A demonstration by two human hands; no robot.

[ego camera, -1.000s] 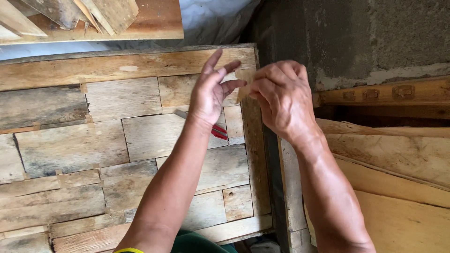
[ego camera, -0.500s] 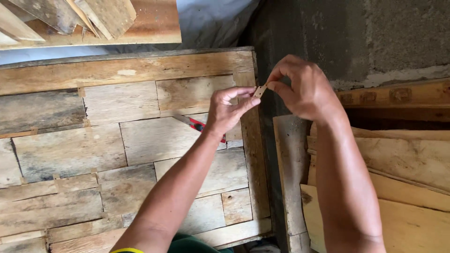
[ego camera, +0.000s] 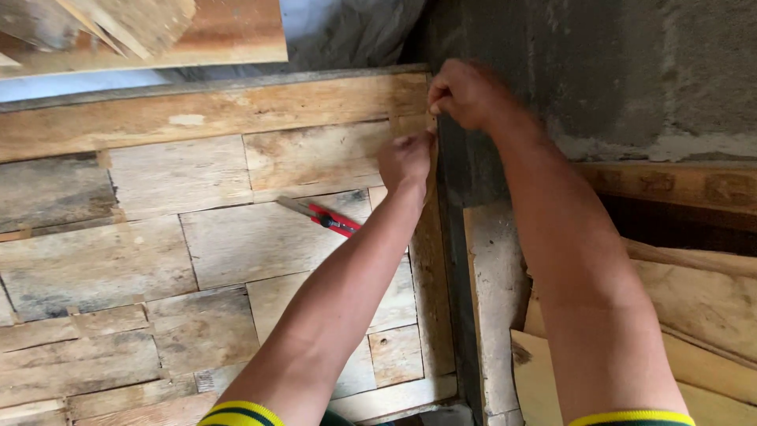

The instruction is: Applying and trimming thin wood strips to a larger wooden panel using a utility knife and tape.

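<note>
Rough grey concrete wall (ego camera: 631, 71) fills the upper right, beyond the fingers, with a paler mortar band running along its lower edge. Below that band, stacked timber planks (ego camera: 686, 189), one darker and weathered, lean or lie to the right of the fingers. More pale plywood offcuts (ego camera: 710, 315) sit lower right, overlapping. A narrow grey concrete ledge (ego camera: 493, 300) runs vertically below the fingers. Top left, well away from the fingers, a reddish-brown board (ego camera: 236, 35) carries loose wood scraps (ego camera: 118, 24). Pale blue-white sheeting (ego camera: 347, 28) shows just behind it. Light is soft, even daylight, no hard shadows
</note>
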